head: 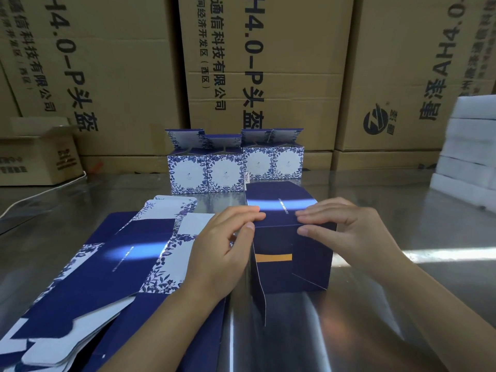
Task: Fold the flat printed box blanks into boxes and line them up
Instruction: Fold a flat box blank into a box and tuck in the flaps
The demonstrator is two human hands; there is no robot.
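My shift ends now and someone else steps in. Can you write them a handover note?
Left hand: fingers on top, thumb on the front of the dark blue half-folded cardboard box, pinching its top edge.
Right hand: same grip beside it.
Done: four folded blue-and-white floral boxes stand in a row at the back of the shiny metal table, top flaps open.
To do: finish this box, whose side flap hangs loose, add it to the row, then fold the stack of flat printed blanks on the person's left.
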